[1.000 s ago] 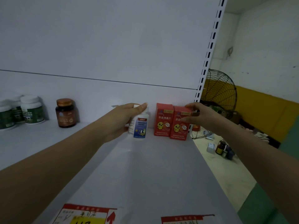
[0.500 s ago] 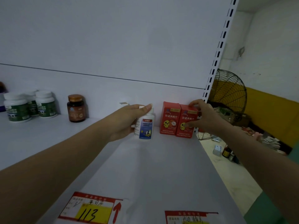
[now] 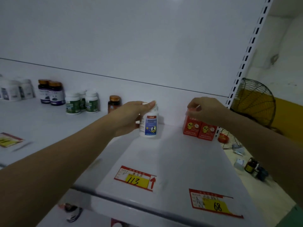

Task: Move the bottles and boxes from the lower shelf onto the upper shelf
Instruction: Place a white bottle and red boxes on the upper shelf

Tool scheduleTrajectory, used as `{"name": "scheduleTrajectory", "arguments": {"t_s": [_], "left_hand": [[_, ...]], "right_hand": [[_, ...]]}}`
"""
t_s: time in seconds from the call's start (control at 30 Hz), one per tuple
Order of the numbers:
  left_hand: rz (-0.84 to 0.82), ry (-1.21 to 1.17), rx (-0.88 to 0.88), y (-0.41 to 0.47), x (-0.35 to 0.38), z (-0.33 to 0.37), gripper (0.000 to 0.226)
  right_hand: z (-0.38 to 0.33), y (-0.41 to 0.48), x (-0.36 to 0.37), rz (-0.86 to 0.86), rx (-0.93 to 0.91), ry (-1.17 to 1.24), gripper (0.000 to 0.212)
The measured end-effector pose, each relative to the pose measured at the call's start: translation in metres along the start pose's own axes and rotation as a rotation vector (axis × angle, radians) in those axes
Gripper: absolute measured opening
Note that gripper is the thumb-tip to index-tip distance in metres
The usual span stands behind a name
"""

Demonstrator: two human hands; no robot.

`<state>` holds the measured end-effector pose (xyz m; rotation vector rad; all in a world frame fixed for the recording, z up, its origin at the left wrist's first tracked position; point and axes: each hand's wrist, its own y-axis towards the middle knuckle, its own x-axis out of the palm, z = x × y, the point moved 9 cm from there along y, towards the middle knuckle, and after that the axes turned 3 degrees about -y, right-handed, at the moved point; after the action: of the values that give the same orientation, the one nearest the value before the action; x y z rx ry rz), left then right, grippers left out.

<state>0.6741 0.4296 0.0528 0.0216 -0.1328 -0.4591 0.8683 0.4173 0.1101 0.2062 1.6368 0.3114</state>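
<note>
White shelving fills the frame, and the upper shelf (image 3: 172, 161) already carries a row of bottles (image 3: 73, 102) at middle left. Your left hand (image 3: 129, 117) grips the white bottle (image 3: 149, 125) standing at centre. Your right hand (image 3: 208, 110) curls over the top of the red boxes (image 3: 199, 128) at centre right. Both look placed and only need releasing; whatever remains below is hidden. Your right hand was on the right box's side and is now on the left box's top.
</note>
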Motion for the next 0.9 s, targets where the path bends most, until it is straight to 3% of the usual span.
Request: {"name": "scheduleTrajectory", "arguments": {"t_s": [0.17, 0.3, 0.4, 0.9], "left_hand": [[0.025, -0.031, 0.058, -0.043, -0.048, 0.017, 0.018], [0.076, -0.01, 0.095, -0.082, -0.103, 0.032, 0.033], [0.107, -0.023, 0.122, -0.113, -0.15, 0.042, 0.024], [0.426, 0.047, 0.221, -0.254, -0.438, 0.084, 0.035]], "right_hand": [[-0.067, -0.01, 0.022, -0.14, 0.01, -0.022, 0.036], [-0.132, -0.012, 0.027, -0.149, -0.023, -0.013, 0.035], [-0.184, -0.012, 0.03, -0.158, -0.03, 0.025, 0.035], [-0.499, 0.044, 0.085, -0.219, -0.285, 0.079, 0.036]]}}
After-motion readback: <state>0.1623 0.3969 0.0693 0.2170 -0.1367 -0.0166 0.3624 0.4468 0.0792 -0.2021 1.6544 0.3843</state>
